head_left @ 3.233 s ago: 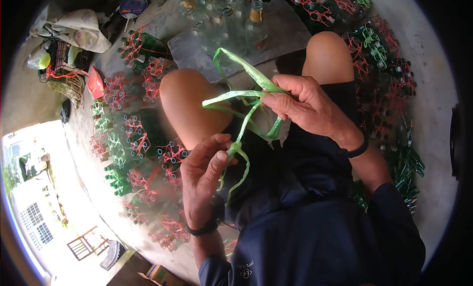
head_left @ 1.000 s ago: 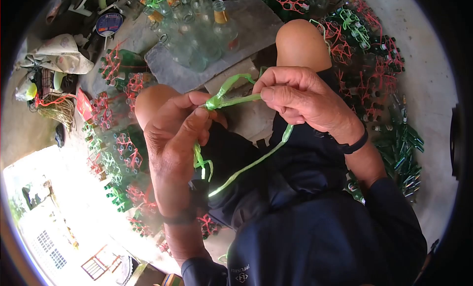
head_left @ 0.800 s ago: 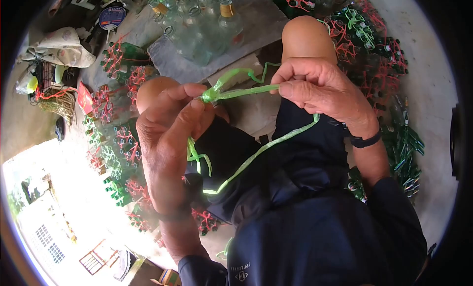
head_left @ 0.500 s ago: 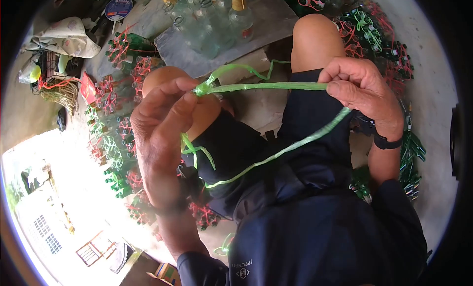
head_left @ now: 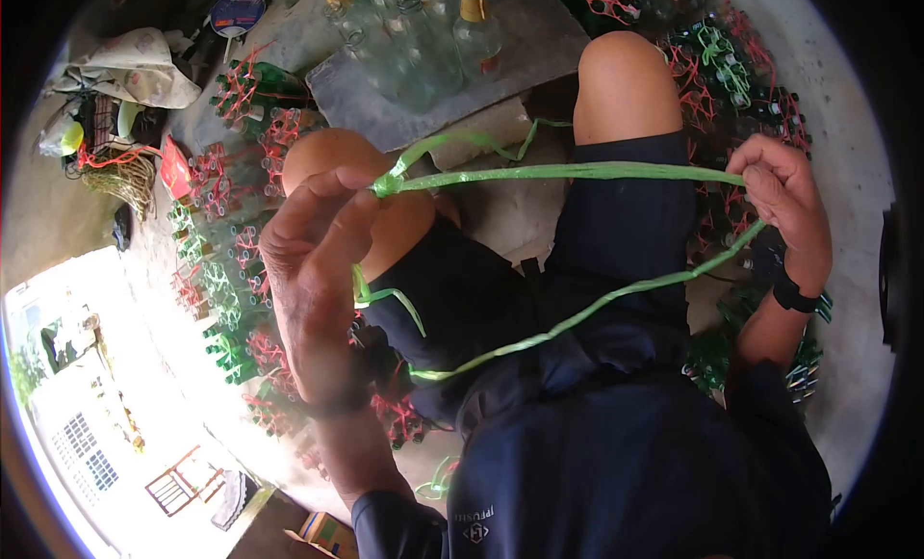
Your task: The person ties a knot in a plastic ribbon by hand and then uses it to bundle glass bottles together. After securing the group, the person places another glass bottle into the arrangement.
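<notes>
A green plastic twine (head_left: 577,171) stretches almost level between my two hands, above my lap. My left hand (head_left: 318,236) pinches it at a knot between thumb and fingertips. A loose loop rises from that knot toward the stone slab, and a short tail hangs below the palm. Over at the right, my right hand (head_left: 784,188) grips the twine's other end between thumb and curled fingers. From there a second slack length droops back across my dark shorts toward the left.
Clear glass bottles (head_left: 414,63) stand on a grey stone slab (head_left: 361,111) ahead of my knees. Bundles of bottles tied with red and green twine (head_left: 217,280) line the floor on both sides. A pale sack (head_left: 140,73) lies at the upper left.
My right hand has moved outward to the right, so the twine between the hands is longer. The slack length below has been lifted on its right side. My left hand keeps its pinch.
</notes>
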Tool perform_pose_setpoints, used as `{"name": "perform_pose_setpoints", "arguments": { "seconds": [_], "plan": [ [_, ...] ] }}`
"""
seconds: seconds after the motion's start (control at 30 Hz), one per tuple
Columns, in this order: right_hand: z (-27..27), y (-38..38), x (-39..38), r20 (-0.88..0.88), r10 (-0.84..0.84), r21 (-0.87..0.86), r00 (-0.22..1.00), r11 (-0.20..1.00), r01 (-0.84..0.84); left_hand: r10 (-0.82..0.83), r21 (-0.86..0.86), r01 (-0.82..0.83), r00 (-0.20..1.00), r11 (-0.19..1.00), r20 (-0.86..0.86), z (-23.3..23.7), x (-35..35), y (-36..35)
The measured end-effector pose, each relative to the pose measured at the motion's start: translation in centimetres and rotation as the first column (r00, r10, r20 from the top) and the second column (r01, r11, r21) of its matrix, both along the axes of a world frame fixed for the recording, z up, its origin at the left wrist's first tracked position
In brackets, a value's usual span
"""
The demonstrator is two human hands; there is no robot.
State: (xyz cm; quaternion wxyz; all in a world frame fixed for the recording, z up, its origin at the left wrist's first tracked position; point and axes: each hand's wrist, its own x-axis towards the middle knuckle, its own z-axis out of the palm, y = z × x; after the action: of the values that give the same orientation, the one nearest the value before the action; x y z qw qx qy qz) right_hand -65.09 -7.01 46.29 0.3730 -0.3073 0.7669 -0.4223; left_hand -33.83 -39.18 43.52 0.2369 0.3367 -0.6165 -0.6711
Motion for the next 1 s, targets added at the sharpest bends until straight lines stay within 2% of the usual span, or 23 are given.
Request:
{"name": "perform_pose_setpoints", "arguments": {
  "seconds": [0.1, 0.17, 0.23, 0.27, 0.3, 0.33, 0.37, 0.4, 0.43, 0.47, 0.5, 0.57, 0.63, 0.77, 0.9, 0.97, 1.0],
  "plan": [
    [0.2, 2.2, -1.1, -0.006, -0.04, 0.046, 0.999, 0.998, 0.04, -0.005, 0.017, 0.006, 0.999, 1.0, -0.031, 0.0, -0.3, 0.6],
    [-0.3, 3.3, -1.5, -0.077, -0.049, 0.049, 0.996, 0.997, 0.053, -0.01, 0.051, 0.012, 0.999, 0.999, -0.053, -0.3, -0.2, 0.8],
    [-0.6, 3.7, -1.7, -0.132, -0.068, 0.11, 0.989, 0.99, 0.083, -0.01, 0.058, 0.013, 0.999, 0.998, -0.048, -0.4, -0.4, 1.3],
    [-0.7, 3.7, -1.8, -0.212, -0.047, 0.198, 0.976, 0.976, 0.091, -0.015, 0.06, 0.017, 0.999, 0.998, -0.041, -0.6, -0.3, 1.4],
    [-1.5, 3.3, -1.6, -0.213, -0.051, 0.196, 0.976, 0.976, 0.094, -0.02, 0.062, 0.022, 0.999, 0.998, -0.033, -0.8, -0.5, 1.6],
    [-2.9, 2.9, -1.3, -0.348, -0.036, 0.145, 0.937, 0.985, 0.091, -0.062, 0.169, 0.086, 0.988, 0.982, -0.144, 0.3, -1.4, 2.3],
    [-3.5, 2.3, -0.9, -0.475, -0.027, 0.097, 0.879, 0.992, 0.083, -0.066, 0.167, 0.09, 0.987, 0.982, -0.145, 0.8, -1.8, 2.7],
    [-2.1, 0.2, 0.5, -0.514, 0.023, 0.144, 0.858, 0.988, 0.06, -0.049, 0.146, 0.058, 0.996, 0.988, -0.068, 1.2, -2.1, 3.1],
    [-1.9, -1.3, 1.5, -0.631, 0.064, 0.078, 0.773, 0.997, -0.019, -0.031, 0.123, 0.03, 0.999, 0.992, 0.008, 1.4, -2.3, 3.4],
    [-1.1, -3.0, 2.8, -0.534, 0.04, 0.032, 0.845, 0.999, -0.028, -0.078, 0.112, 0.076, 0.997, 0.991, 0.008, 1.3, -2.4, 3.4],
    [-1.7, -4.2, 3.4, -0.542, 0.07, -0.083, 0.838, 0.987, -0.137, -0.086, 0.112, 0.085, 0.996, 0.99, 0.005, 1.1, -2.4, 3.6],
    [-1.8, -6.8, 5.6, -0.546, 0.134, -0.187, 0.827, 0.943, -0.276, -0.105, 0.127, 0.107, 0.994, 0.986, -0.022, 0.5, -2.6, 3.9],
    [-2.8, -9.1, 7.8, -0.561, 0.139, -0.312, 0.816, 0.877, -0.364, -0.129, 0.153, 0.135, 0.99, 0.979, -0.047, 0.3, -2.9, 4.2],
    [-4.2, -11.2, 10.8, -0.305, 0.202, -0.373, 0.931, 0.874, -0.312, -0.133, 0.177, 0.126, 0.991, 0.976, 0.032, 0.1, -3.6, 5.1],
    [-5.0, -11.8, 11.1, -0.339, 0.164, -0.438, 0.926, 0.844, -0.31, -0.179, 0.176, 0.17, 0.983, 0.97, 0.038, -0.4, -3.9, 5.4],
    [-4.8, -11.7, 11.0, -0.184, 0.16, -0.42, 0.97, 0.879, -0.225, -0.192, 0.184, 0.184, 0.981, 0.966, 0.029, -0.7, -4.0, 5.5],
    [-4.8, -11.6, 11.0, -0.186, 0.16, -0.417, 0.97, 0.881, -0.225, -0.188, 0.21, 0.179, 0.982, 0.961, 0.021, -0.7, -4.0, 5.6]
  ]
}}
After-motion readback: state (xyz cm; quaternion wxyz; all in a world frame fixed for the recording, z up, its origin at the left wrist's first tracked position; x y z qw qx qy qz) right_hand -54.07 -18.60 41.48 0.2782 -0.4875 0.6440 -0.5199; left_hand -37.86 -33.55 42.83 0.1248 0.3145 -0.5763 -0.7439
